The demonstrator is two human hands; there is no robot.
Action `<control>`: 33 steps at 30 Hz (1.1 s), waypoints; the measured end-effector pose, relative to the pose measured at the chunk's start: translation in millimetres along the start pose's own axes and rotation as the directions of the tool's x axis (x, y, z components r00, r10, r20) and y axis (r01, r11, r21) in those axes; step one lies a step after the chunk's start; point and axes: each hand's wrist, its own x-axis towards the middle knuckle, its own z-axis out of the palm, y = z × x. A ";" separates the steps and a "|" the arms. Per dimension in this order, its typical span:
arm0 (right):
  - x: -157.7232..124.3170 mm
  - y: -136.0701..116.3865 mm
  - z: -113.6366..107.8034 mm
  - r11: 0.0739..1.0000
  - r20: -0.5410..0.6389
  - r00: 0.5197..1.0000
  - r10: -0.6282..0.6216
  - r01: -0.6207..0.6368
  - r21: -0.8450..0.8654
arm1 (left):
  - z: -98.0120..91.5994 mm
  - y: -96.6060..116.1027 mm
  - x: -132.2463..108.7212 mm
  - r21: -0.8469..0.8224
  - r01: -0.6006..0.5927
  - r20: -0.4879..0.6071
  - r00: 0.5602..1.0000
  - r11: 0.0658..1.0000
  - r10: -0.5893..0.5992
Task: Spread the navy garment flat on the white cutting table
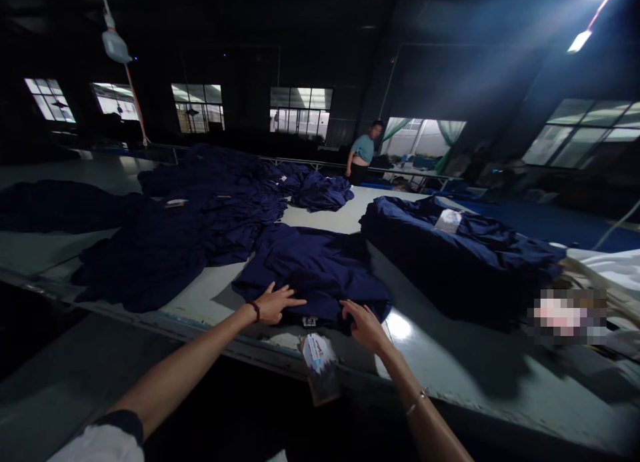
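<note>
A dark blue garment [320,262] lies spread on the pale table in front of me, its surface loosely wrinkled. On its near left part rests my left hand [275,305], fingers stretched and apart. My right hand [363,323] touches the near right edge, its fingers spread and slightly bent. Between the hands a small white label [309,322] shows at the garment's near edge. Below that, a hang tag [320,365] with white and brown parts hangs over the table's front edge.
Piles of dark blue garments [215,195] cover the table's left and back. Another tall stack [460,262] with a white tag [449,221] stands to the right. The table's front edge [200,323] runs before me. A person [364,149] stands beyond the table.
</note>
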 end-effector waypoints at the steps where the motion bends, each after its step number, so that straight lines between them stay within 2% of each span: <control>1: 0.7 -0.5 -2.5 1.000 0.026 0.999 0.022 -0.022 0.001 | -2.9 -1.9 0.4 -0.033 -0.009 0.059 0.998 0.999 0.011; 2: 3.8 -2.3 -5.8 0.999 0.017 0.999 0.030 -0.030 0.010 | -7.5 -3.2 2.9 -0.081 -0.022 0.070 0.997 0.997 0.028; 3: 9.3 -5.2 -9.5 0.999 -0.026 0.999 0.025 -0.025 0.022 | -13.2 -3.9 7.4 -0.134 -0.036 0.024 0.999 0.990 0.040; 4: 17.1 -9.1 -12.9 0.999 -0.090 0.996 0.009 -0.006 0.032 | -19.4 -3.9 13.9 -0.186 -0.051 -0.065 0.997 0.981 0.040; 6: 37.7 -18.0 -17.0 0.997 -0.200 0.978 -0.057 0.067 0.044 | -30.0 -2.0 31.1 -0.260 -0.070 -0.271 0.963 0.963 -0.004; 7: 48.8 -22.3 -16.8 0.993 -0.223 0.970 -0.098 0.111 0.047 | -33.0 -0.8 40.5 -0.279 -0.067 -0.337 0.941 0.958 -0.032; 8: 59.0 -25.7 -15.0 0.987 -0.215 0.967 -0.139 0.153 0.051 | -33.8 0.2 49.4 -0.284 -0.057 -0.358 0.932 0.957 -0.051; 9: 67.3 -27.9 -11.6 0.982 -0.183 0.968 -0.170 0.182 0.051 | -32.4 0.4 57.1 -0.272 -0.043 -0.336 0.940 0.961 -0.053; 11: 75.7 -28.4 -1.2 0.985 -0.059 0.984 -0.170 0.172 0.022 | -23.3 -2.3 66.7 -0.202 -0.020 -0.223 0.975 0.979 -0.026; 14: 67.5 -22.6 17.1 0.995 0.150 0.987 -0.056 0.068 -0.071 | -1.8 -13.3 68.1 -0.110 -0.013 -0.027 1.000 0.994 0.010; 16: 56.5 -20.2 26.1 0.993 0.190 0.982 -0.011 0.033 -0.112 | 10.3 -21.3 66.3 -0.109 -0.018 0.035 0.999 0.994 0.022; 19: 47.3 -23.2 28.6 0.990 0.179 0.984 0.010 0.015 -0.138 | 15.2 -26.3 66.4 -0.125 -0.023 0.066 0.997 0.992 0.032; 22: 46.8 -27.7 18.1 0.996 0.207 0.978 0.022 -0.003 -0.091 | 5.7 -20.8 64.4 -0.133 -0.025 0.052 0.998 0.991 0.032; 24: 45.4 -26.8 8.6 0.998 0.191 0.981 -0.042 0.051 -0.045 | -2.0 -15.1 57.1 -0.147 -0.054 -0.010 0.999 0.988 0.053; 26: 40.8 -22.4 1.7 0.989 0.207 0.968 -0.140 0.147 -0.019 | -5.9 -11.3 45.2 -0.168 -0.089 -0.024 0.996 0.982 0.086; 28: 34.8 -17.0 -0.7 0.980 0.294 0.937 -0.187 0.199 -0.012 | -5.2 -10.5 33.1 -0.163 -0.081 0.052 0.995 0.983 0.090; 30: 30.2 -14.2 0.0 0.981 0.359 0.917 -0.173 0.193 -0.020 | -2.2 -11.2 25.0 -0.119 -0.045 0.132 0.989 0.992 0.061; 33: 29.3 -17.9 -0.9 0.978 0.329 0.927 -0.179 0.202 -0.039 | -2.4 -9.5 22.7 -0.066 -0.011 0.135 0.991 0.998 0.020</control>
